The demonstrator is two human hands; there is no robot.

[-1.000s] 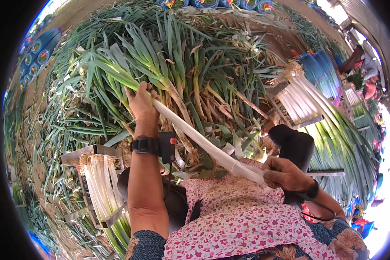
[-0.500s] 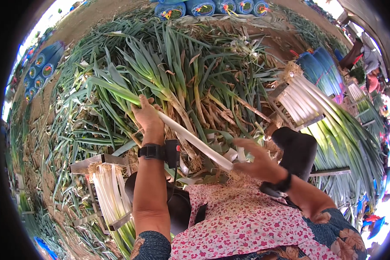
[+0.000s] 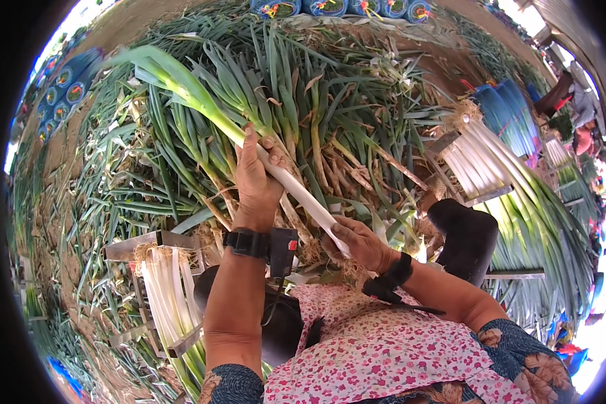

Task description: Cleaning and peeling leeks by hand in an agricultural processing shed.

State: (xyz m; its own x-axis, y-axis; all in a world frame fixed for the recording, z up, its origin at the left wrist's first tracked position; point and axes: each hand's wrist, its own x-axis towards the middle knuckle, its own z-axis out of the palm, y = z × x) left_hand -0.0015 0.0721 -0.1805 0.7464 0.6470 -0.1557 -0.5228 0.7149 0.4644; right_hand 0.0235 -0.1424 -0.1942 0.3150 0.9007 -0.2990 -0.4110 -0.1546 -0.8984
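A single long leek (image 3: 296, 186), white in the stalk and green at the leaves, slants across in front of me. My left hand (image 3: 257, 176) is wrapped round its upper white part, just below the green. Lower down, my right hand (image 3: 359, 244) grips the stalk close to the root end, and its fingers partly cover it. Loose roots (image 3: 354, 272) show beneath that hand. Beyond the leek lies a heap of untrimmed leeks (image 3: 276, 87) with brown, dirty lower stalks. A wide black strap with a small device is on each wrist.
A metal rack (image 3: 141, 248) of white leeks stands at the lower left, another leek-filled rack (image 3: 475, 165) at the right. Blue wrapped bundles (image 3: 333, 5) lie at the far edge, with more blue bundles (image 3: 66, 94) far left. Leaf scraps (image 3: 94, 202) litter the ground.
The leek's leafy end has risen and swung clear of the heap. My left hand has moved right; my right hand, formerly spread at the root end, has moved left and closed round the stalk.
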